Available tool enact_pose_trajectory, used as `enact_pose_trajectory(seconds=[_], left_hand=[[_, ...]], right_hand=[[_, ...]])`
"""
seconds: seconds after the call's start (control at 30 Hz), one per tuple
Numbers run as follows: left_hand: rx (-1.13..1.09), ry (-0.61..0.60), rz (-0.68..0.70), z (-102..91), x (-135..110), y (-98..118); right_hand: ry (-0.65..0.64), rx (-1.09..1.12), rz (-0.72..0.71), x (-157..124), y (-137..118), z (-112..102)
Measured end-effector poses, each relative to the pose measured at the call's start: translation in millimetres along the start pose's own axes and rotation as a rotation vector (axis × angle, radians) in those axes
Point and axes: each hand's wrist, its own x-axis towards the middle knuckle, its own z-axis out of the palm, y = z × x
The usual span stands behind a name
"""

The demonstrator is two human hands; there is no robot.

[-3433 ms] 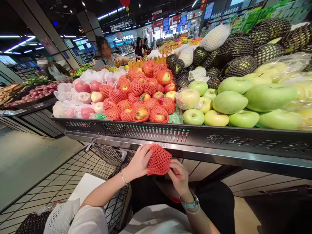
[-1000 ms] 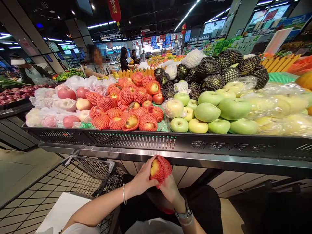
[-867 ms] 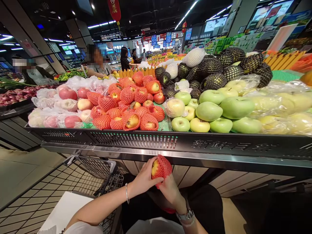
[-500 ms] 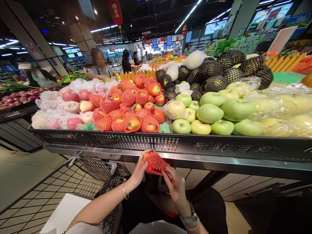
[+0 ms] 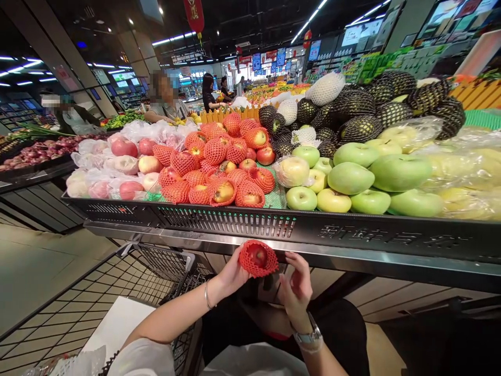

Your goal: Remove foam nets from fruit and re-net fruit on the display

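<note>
An apple (image 5: 259, 255) in a red foam net (image 5: 250, 269) is held in front of the display's metal edge. My left hand (image 5: 234, 272) grips it from the left, and the net's open end shows the apple's dark red top with its stem. Just right of the net is my right hand (image 5: 296, 282), its fingers apart and holding nothing. Beyond the hands, a heap of apples in red nets (image 5: 215, 151) fills the middle of the black crate (image 5: 219, 220).
Green apples (image 5: 301, 198) and large green fruit (image 5: 399, 172) lie to the right, with black-netted melons (image 5: 354, 104) behind. Bagged apples (image 5: 125, 164) sit left. A shopping cart (image 5: 117, 271) holding a white box (image 5: 119, 324) stands at my lower left. Several people (image 5: 166, 99) are farther back.
The netted apple has been turned so the net's opening faces up toward me. My right hand has let go of the net and moved slightly right. The view has shifted a little.
</note>
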Motion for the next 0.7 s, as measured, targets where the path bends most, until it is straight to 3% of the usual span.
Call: enact_pose_trajectory(seconds=[0.2,0.33,0.4,0.47,0.53,0.57,0.63,0.7], left_hand=[[-0.013,-0.104,-0.051,6.0,-6,-9],[0.206,-0.228,-0.03,7.0,-8,-12],[0.379,-0.219,0.012,3.0,-6,-11],[0.529,-0.061,0.173,-3.1,-4,-8],[0.618,0.108,0.468,-8.5,-5,-3],[0.666,0.113,0.601,-9.9,-7,-1],[0.795,-0.074,0.732,-9.9,-15,1],[0.919,-0.3,0.722,-7.3,-24,-4]], right_hand=[[-0.285,0.35,0.228,-6,19,20],[-0.202,0.368,0.287,-9,17,27],[-0.158,0.34,0.287,-8,13,25],[-0.112,0.311,0.276,-6,8,22],[-0.099,0.272,0.276,-6,5,22],[-0.107,0.256,0.282,-8,4,23],[-0.09,0.276,0.285,-14,1,28],[-0.001,0.363,0.282,-21,-3,36]])
